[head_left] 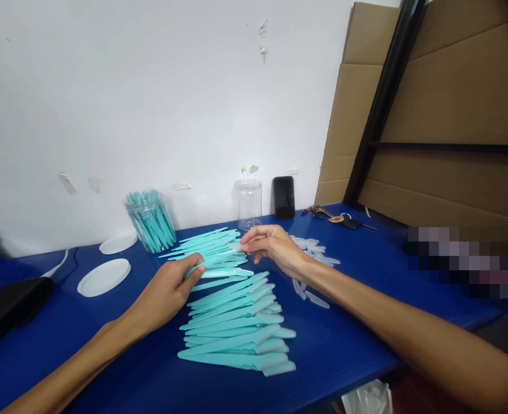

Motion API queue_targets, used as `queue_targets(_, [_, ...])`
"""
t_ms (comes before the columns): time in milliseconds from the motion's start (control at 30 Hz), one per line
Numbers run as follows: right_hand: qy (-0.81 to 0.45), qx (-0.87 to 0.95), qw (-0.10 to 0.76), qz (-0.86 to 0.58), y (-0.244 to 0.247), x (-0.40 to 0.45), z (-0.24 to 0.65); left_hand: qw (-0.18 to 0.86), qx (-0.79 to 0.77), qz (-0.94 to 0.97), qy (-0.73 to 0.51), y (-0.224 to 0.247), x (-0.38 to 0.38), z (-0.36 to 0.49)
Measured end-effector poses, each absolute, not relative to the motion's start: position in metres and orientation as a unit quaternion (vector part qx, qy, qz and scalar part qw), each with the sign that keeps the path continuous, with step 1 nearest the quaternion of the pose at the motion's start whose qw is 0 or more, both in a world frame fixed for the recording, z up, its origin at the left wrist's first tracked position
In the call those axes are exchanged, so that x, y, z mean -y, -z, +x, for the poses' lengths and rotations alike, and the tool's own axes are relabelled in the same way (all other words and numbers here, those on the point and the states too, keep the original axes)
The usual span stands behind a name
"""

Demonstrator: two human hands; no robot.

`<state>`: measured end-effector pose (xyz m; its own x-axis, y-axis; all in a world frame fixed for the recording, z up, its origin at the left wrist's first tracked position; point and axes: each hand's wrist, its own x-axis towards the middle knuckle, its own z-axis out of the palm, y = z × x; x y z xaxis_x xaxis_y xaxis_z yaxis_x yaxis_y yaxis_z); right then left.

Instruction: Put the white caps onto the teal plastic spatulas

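Observation:
My left hand [174,290] is closed around the narrow ends of a few turquoise handles [219,271], with their wider ends toward the right. At the wider end of one handle, my right hand [271,244] pinches a small translucent cap [236,247]. Below the hands, several turquoise pieces with pale ends [240,339] lie in an overlapping row on the blue table. Behind my left hand lie more turquoise pieces [210,240]. Loose translucent caps [316,250] are spread beside and partly behind my right forearm.
Against the wall stand a clear jar full of turquoise pieces [150,221], a clear jar [249,204] and a phone [283,198]. Two white lids [104,278] lie at left, near a black object [14,310]. Keys [351,222] lie at the back right.

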<state>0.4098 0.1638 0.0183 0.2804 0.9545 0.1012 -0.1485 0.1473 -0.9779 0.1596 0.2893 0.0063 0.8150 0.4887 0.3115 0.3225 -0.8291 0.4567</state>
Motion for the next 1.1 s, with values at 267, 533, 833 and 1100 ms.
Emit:
queue_targets(267, [-0.429, 0.417, 0.634, -0.491, -0.019, -0.163, 0.415, 0.19, -0.214, 0.933, -0.218, -0.006, -0.29, 0.158])
queue_targets(533, [-0.396, 0.466, 0.617, -0.495, -0.021, -0.162, 0.402, 0.177, -0.217, 0.94, -0.196, -0.012, -0.28, 0.162])
queue_targets(833, [-0.345, 0.53, 0.593, -0.498, -0.022, -0.154, 0.392, 0.163, -0.231, 0.942, -0.183, -0.021, -0.261, 0.164])
queue_targets(1100, [-0.162, 0.637, 0.517, -0.548, -0.028, -0.149, 0.389, 0.144, -0.226, 0.944, -0.191, -0.02, -0.263, 0.163])
